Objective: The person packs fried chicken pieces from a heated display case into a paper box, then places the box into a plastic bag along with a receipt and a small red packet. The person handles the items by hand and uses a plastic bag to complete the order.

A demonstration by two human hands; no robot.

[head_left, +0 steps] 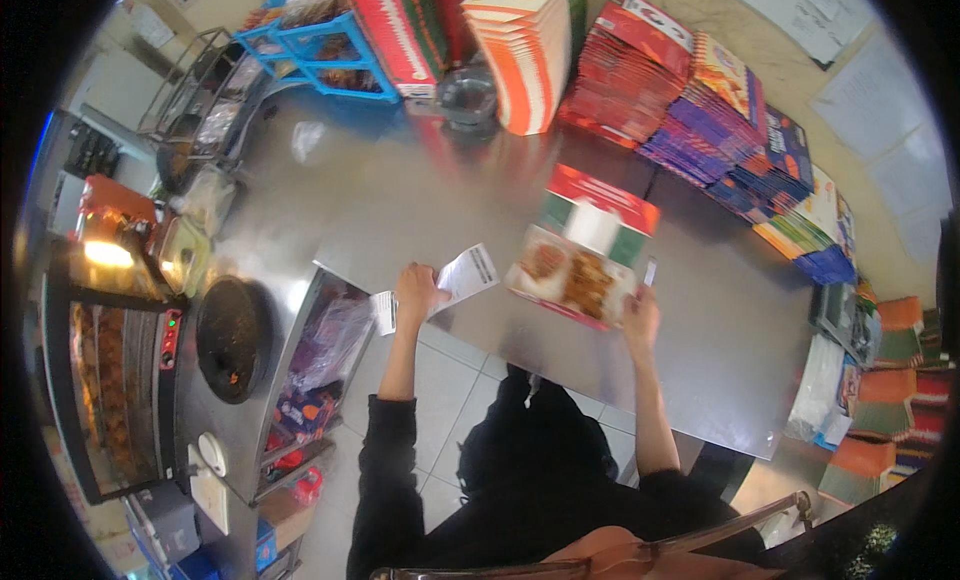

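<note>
My left hand (416,294) is closed on a white printed paper slip (467,276), near the front edge of the steel table. One end of the slip sticks out on each side of the hand. My right hand (642,320) grips the right edge of a red, green and white food box (588,242) with pictures of food on it. The box lies tilted on or just over the table; I cannot tell which. A small pale strip (650,271) juts up above the right fingers, too blurred to name.
Stacks of flat red cartons (625,75) and purple cartons (700,130) line the wall behind the steel table (420,180). Blue baskets (345,65) stand at the far left. A dark round pan (235,335) and a lit glass food warmer (110,380) are on the left.
</note>
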